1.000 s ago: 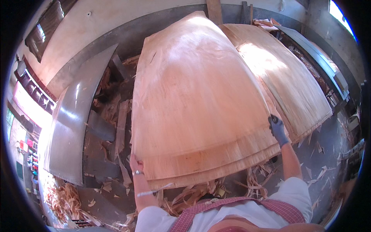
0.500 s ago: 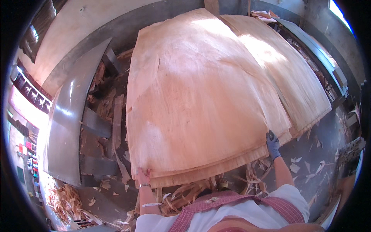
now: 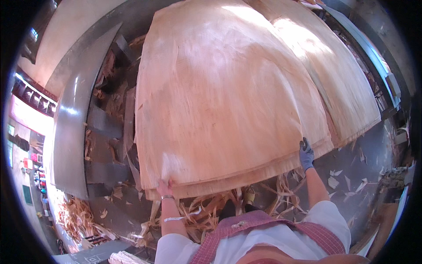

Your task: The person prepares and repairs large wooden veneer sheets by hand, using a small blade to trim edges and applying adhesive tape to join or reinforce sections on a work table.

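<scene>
A large pale sheet of wood veneer (image 3: 220,101) lies on top of a stack of veneer sheets (image 3: 246,178) in front of me. My left hand (image 3: 165,188), bare with a band at the wrist, pinches the sheet's near left corner. At the near right edge my right hand (image 3: 306,155), in a grey glove, grips the same sheet, its fingers partly over the top. A crease runs up from the right hand's grip. The thumbs' undersides are hidden beneath the sheet.
A second veneer stack (image 3: 338,83) lies close along the right. To the left stands a long grey metal-topped table (image 3: 70,132). Veneer scraps (image 3: 74,218) are heaped at the lower left, and curled strips (image 3: 281,193) litter the floor by my feet.
My view has tilted and shifted, so the stacks sit higher and slightly left in it. Both hands keep their hold on the sheet's near edge.
</scene>
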Demonstrator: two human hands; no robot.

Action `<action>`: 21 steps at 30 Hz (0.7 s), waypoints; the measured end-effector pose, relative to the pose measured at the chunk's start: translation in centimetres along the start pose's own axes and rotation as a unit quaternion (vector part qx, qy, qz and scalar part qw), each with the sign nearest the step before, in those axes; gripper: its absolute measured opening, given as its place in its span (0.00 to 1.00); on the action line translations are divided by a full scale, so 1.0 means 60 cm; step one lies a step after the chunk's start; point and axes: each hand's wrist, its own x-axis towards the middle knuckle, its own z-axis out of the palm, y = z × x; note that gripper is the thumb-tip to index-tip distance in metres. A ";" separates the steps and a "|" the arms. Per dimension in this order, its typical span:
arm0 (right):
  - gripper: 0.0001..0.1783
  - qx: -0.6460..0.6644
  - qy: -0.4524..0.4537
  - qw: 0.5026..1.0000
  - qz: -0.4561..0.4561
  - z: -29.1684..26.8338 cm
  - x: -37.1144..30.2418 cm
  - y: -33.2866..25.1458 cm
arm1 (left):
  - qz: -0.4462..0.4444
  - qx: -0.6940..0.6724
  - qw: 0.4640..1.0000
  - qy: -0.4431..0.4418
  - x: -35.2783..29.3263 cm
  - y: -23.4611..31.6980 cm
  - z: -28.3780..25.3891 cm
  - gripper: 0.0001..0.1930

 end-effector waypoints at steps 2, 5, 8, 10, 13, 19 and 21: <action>0.26 -0.005 -0.013 1.000 -0.011 0.022 -0.006 0.000 | 0.006 -0.004 1.000 0.007 0.003 0.007 -0.026 0.13; 0.24 -0.084 0.071 0.980 -0.164 0.052 0.008 0.081 | 0.017 -0.002 1.000 -0.004 0.023 0.020 -0.043 0.11; 0.24 0.045 0.004 0.992 -0.118 0.072 0.016 0.096 | 0.097 0.005 0.994 0.050 -0.002 0.036 -0.034 0.12; 0.25 0.103 -0.034 0.993 -0.053 0.085 0.017 0.117 | 0.132 0.004 0.989 0.059 -0.022 0.043 -0.014 0.11; 0.27 0.088 -0.057 0.994 -0.042 0.113 0.012 0.125 | 0.139 -0.035 0.989 0.041 -0.012 0.043 -0.033 0.12; 0.29 0.079 -0.073 0.993 -0.051 0.117 0.011 0.117 | 0.193 -0.135 0.971 0.043 0.043 0.061 -0.052 0.17; 0.29 0.067 -0.067 0.994 -0.053 0.114 0.010 0.122 | 0.115 -0.066 0.990 0.055 0.068 0.057 -0.075 0.18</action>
